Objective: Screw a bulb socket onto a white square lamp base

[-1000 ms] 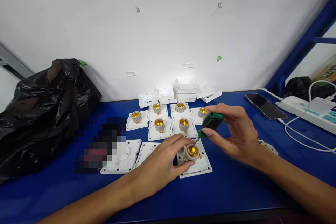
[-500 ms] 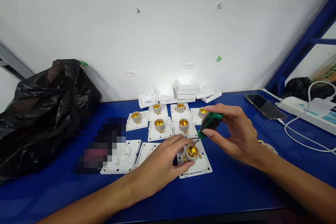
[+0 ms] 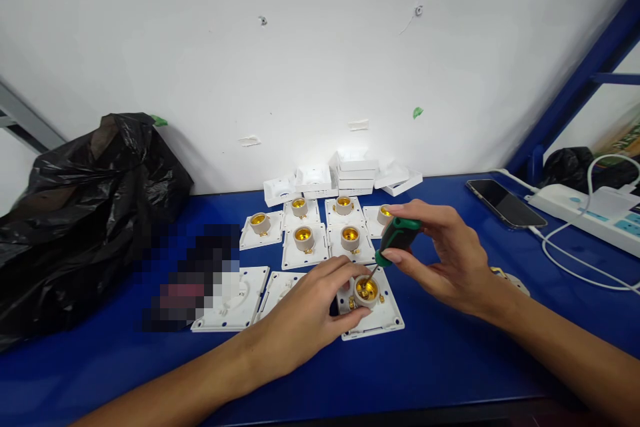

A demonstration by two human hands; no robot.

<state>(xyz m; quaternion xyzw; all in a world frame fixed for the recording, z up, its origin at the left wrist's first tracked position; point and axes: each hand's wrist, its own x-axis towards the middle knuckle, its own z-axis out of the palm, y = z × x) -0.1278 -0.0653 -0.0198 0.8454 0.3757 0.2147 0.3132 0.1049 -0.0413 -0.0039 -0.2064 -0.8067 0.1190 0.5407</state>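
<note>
My left hand (image 3: 320, 300) grips a round lamp socket (image 3: 367, 292) between thumb and fingers. This socket, beige with a brass-coloured inside, sits on a square white plate (image 3: 385, 320). My right hand (image 3: 445, 260) is closed round the green and black handle of a screwdriver (image 3: 399, 239). The screwdriver is tilted, its shaft reaching down into the socket; its very tip is hard to make out. Beyond my hands stand several more plates with sockets, one of them a socket (image 3: 303, 237) at the middle left. Bare white plates (image 3: 250, 297) lie left of my left hand, partly covered by it.
White square covers (image 3: 356, 177) are stacked against the wall. A black plastic bag (image 3: 90, 213) fills the left side, near a blurred patch. At right lie a phone (image 3: 505, 202), a power strip (image 3: 590, 213) and a looping white cable (image 3: 550, 260).
The screwdriver handle and my right hand have shifted slightly left and turned a little. My left hand and the socket have stayed in place.
</note>
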